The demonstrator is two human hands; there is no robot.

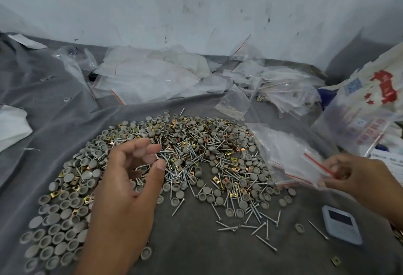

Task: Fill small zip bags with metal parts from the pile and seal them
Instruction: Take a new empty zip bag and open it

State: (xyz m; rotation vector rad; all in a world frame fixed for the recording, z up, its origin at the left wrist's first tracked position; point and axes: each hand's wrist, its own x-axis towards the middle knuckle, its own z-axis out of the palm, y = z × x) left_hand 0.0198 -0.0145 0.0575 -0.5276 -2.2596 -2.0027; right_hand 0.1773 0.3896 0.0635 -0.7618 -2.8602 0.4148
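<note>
A wide pile of metal parts (196, 157) lies on the grey cloth: silver screws, grey round caps and brass-coloured square clips. My left hand (128, 178) hovers over the pile's left middle, fingers loosely curved, thumb and fingertips apart, nothing visibly held. My right hand (357, 178) at the right pinches the red-striped top of a small clear zip bag (309, 165), which lies on a stack of empty zip bags (281, 143) beside the pile.
More empty zip bags (148, 76) are heaped by the wall, with filled bags (287, 91) at the back right. A large printed plastic bag (366, 109) stands at the right. A small blue-grey device (341, 224) lies near my right wrist. White paper (11, 124) sits at the left.
</note>
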